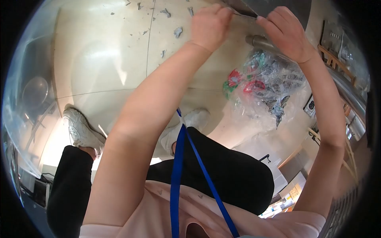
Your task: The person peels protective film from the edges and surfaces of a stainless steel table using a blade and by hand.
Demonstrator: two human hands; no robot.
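Note:
My left hand [210, 25] is closed at the top centre, its fingers curled against a thin strand [245, 16]. To the right, my right hand [283, 33] pinches the other end, so the strand runs between the two hands. It passes close to the lower edge of a dark panel [291, 12]. What exactly the strand is cannot be made out. Just below my right hand lies a grey metal tube [264, 43]. Under it a heap of clear plastic film [274, 83] with red and green pieces rests on the floor.
Grey scraps [178, 31] are scattered over the pale floor [107, 47]. A blue strap [178, 174] hangs in front of my body. My shoes [81, 129] are on the floor below. Clear plastic sheeting [29, 87] stands at the left; metal pipes [353, 99] run along the right.

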